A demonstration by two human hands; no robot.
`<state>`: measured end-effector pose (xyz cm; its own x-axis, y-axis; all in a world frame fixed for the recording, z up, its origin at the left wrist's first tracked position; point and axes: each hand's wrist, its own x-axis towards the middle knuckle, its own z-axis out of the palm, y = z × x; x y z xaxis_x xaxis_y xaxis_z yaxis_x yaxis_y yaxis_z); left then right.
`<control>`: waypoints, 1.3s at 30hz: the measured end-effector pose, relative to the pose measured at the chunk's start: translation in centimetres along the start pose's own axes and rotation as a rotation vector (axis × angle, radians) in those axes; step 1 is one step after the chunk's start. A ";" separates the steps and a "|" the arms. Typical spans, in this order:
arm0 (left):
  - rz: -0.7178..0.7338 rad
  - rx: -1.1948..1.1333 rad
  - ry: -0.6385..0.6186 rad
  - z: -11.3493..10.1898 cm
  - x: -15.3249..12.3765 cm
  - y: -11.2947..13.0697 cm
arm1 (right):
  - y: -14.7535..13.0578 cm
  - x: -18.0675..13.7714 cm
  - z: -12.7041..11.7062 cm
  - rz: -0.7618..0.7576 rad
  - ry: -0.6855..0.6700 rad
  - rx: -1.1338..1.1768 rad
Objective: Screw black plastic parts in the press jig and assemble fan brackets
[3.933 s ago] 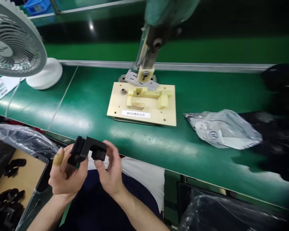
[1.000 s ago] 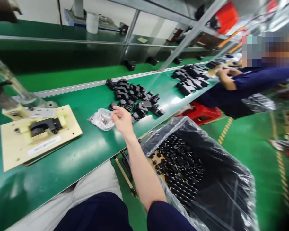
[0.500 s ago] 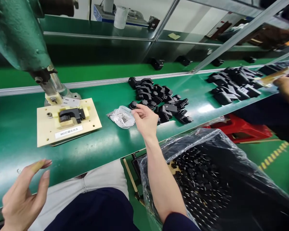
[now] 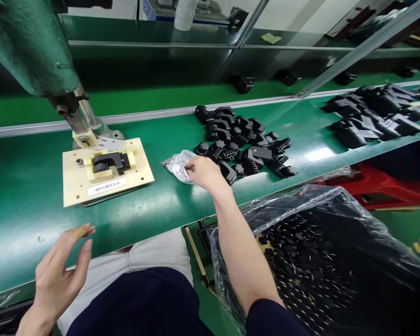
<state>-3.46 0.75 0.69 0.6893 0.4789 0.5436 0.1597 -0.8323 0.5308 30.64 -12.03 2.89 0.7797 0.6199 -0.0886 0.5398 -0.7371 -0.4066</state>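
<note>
My right hand [image 4: 202, 172] reaches across the green belt [image 4: 28, 186] to a small clear plastic bag [image 4: 177, 164] of tiny metal parts, its fingertips pinched at the bag's mouth. What the fingers hold is too small to make out. My left hand [image 4: 61, 270] hovers open at the belt's near edge, fingers spread, holding nothing. A black plastic part [image 4: 110, 162] sits seated in the cream jig plate [image 4: 105, 186], under the green press [image 4: 31, 46].
A pile of black plastic parts [image 4: 245, 144] lies just right of the bag, and another pile [image 4: 374, 114] lies farther right. A plastic-lined bin of small black parts [image 4: 311, 266] stands beside my right arm below the belt. A second belt runs behind a metal rail.
The black part went from my hands into the jig. My right hand moved to the bag and closed its fingertips at it. My left hand came into view, open.
</note>
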 end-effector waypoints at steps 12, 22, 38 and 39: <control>-0.015 0.002 -0.054 0.2 -0.7 -0.1 | 2.2 -0.5 -0.2 -0.122 0.071 0.599; 0.012 -0.048 -0.080 0.8 0.0 0.4 | 2.4 -0.6 -0.4 -0.127 0.126 0.856; -0.623 -0.667 -0.180 4.0 2.0 5.0 | -4.4 -7.4 2.5 -0.001 -0.053 1.302; -0.734 -0.785 -0.180 4.2 2.6 5.5 | -5.3 -8.6 3.5 -0.028 -0.040 1.297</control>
<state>2.15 -3.74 2.24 0.7137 0.6853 -0.1449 0.1231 0.0809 0.9891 19.96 -12.45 2.61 0.7511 0.6549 -0.0834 -0.1610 0.0592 -0.9852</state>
